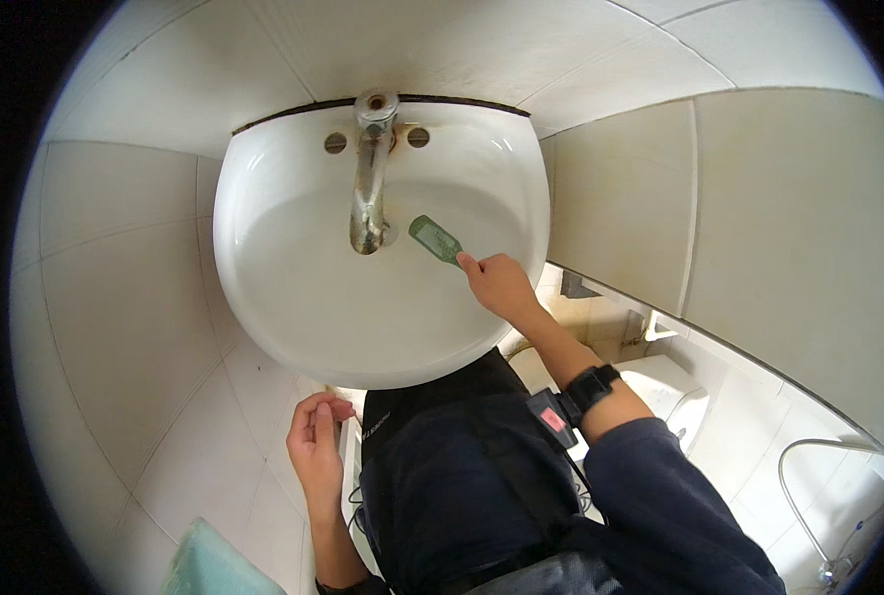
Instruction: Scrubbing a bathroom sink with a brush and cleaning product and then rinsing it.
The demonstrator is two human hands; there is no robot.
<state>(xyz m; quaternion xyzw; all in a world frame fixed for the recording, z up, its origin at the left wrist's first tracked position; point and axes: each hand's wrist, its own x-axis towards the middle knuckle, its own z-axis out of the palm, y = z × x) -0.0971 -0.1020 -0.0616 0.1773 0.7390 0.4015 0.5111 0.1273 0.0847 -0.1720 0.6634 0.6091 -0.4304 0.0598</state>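
Note:
A green brush [436, 240] with a flat paddle-shaped head is held in my right hand [502, 287], its handle end closed in the fingers. The head of the brush hangs over the basin of the white sink [382, 337], just right of the drain [390, 233]; whether it touches the basin I cannot tell. My left hand [315, 451] is below the sink's front left rim, with its fingers loosely bent and nothing visible in them.
A worn chrome faucet [368, 183] reaches over the basin between two overflow holes. Tiled wall [124, 268] closes in on the left, and a pale cabinet [799, 258] stands on the right. A white toilet [670, 387] and a shower hose [784, 486] sit at lower right.

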